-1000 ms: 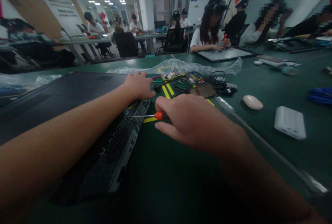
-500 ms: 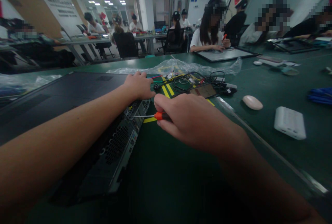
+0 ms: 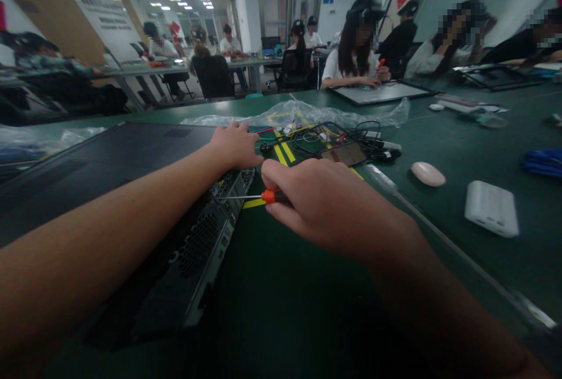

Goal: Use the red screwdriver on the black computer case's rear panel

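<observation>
A black computer case [image 3: 100, 162] lies flat on the left of the green table, its back panel [image 3: 197, 244] with vents and ports turned toward the right. Across its top edge rests my left hand [image 3: 236, 144], fingers spread and holding nothing. My right hand [image 3: 307, 194] is wrapped round the orange and black handle of a screwdriver [image 3: 268, 195]. The thin shaft points left, and its tip meets the back panel near a slot. Whether the tip sits in a screw is too small to make out.
Beyond my hands lie tangled black cables [image 3: 316, 139] and crumpled clear plastic wrap [image 3: 290, 111]. To the right are a pale pink mouse-shaped object [image 3: 428, 174], a white box-like device [image 3: 492, 208] and a blue bundle [image 3: 543, 161]. Across the table, a person works over a flat panel [image 3: 381, 92].
Almost nothing differs. Both hands and the screwdriver keep their places against the case; the view has shifted very slightly.
</observation>
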`<action>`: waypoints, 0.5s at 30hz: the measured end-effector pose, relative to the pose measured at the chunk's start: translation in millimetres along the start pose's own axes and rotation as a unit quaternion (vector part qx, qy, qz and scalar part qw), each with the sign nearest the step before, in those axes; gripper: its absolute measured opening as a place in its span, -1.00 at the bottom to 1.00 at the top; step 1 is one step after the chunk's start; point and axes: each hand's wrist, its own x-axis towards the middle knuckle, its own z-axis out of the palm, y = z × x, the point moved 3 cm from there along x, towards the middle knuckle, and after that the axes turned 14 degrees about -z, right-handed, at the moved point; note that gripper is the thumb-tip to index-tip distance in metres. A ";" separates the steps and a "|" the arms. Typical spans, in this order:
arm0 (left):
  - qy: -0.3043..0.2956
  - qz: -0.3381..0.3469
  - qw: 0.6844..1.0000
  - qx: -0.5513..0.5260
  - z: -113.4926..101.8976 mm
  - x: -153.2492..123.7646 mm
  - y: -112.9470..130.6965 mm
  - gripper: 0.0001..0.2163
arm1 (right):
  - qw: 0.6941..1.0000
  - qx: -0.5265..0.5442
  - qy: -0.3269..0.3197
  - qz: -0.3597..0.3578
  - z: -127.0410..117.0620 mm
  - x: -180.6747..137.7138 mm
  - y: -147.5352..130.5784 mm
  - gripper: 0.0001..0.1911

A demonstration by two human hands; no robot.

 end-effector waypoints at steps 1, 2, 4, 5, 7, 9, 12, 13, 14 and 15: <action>0.000 0.000 1.000 0.001 0.1 0.2 0.0 -0.30 | 1.000 0.002 -0.003 -0.001 -0.1 0.0 -0.2 -0.92; 0.000 0.001 1.000 0.002 0.2 0.4 0.0 -0.29 | 1.000 -0.003 -0.002 0.004 -0.5 0.0 0.1 -0.92; 0.000 0.001 1.000 0.002 0.1 0.4 0.1 -0.29 | 1.000 0.001 -0.007 0.004 -0.3 0.2 0.1 -0.91; 0.000 0.002 1.000 0.001 -0.1 0.3 0.2 -0.29 | 1.000 0.002 -0.007 0.005 -0.1 0.3 0.1 -0.90; -0.002 0.001 1.000 -0.001 -0.4 -0.4 0.3 -0.29 | 1.000 0.003 -0.003 0.003 0.1 0.6 0.0 -0.90; -0.004 0.000 1.000 -0.002 -0.7 -1.1 0.4 -0.30 | 1.000 0.005 0.000 0.001 0.2 0.7 -0.3 -0.90; -0.003 0.001 1.000 -0.005 -1.0 -1.6 0.2 -0.29 | 1.000 0.012 0.000 -0.004 -0.7 0.6 -0.6 -0.89; -0.002 0.002 1.000 -0.007 -1.0 -1.6 0.1 -0.29 | 1.000 0.015 -0.001 -0.005 -1.2 0.4 -0.6 -0.88; -0.003 0.002 1.000 -0.009 -1.0 -1.4 0.0 -0.29 | 1.000 0.017 -0.002 -0.005 -1.9 0.2 -0.5 -0.88; -0.004 0.001 1.000 -0.011 -1.0 -1.2 -0.2 -0.29 | 1.000 0.017 -0.002 -0.004 -2.6 0.0 -0.4 -0.87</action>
